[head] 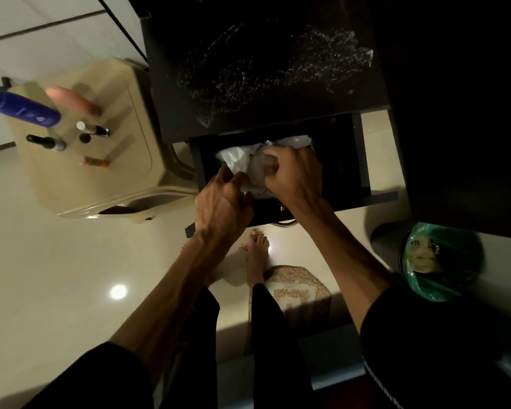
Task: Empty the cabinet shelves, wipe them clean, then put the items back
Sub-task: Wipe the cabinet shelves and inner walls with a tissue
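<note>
Both hands, left [224,199] and right [292,172], gripped the white bag [239,160] in the open drawer [363,160], apparently to lift it out.

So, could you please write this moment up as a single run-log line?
stage: emptying | left hand: grips crumpled white plastic bag | right hand: grips same bag | bag: inside open dark drawer

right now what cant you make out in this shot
1. Head view: the drawer contents beneath the white packets; both hands and darkness hide them.
2. The left hand fingertips, tucked behind the packets.
3. Print on the packets: mostly covered by the right hand, too small.
4. The blue bottle on the stool: blurred, cut off by the left edge.
5. The bin: partly under the dark cabinet.
</note>
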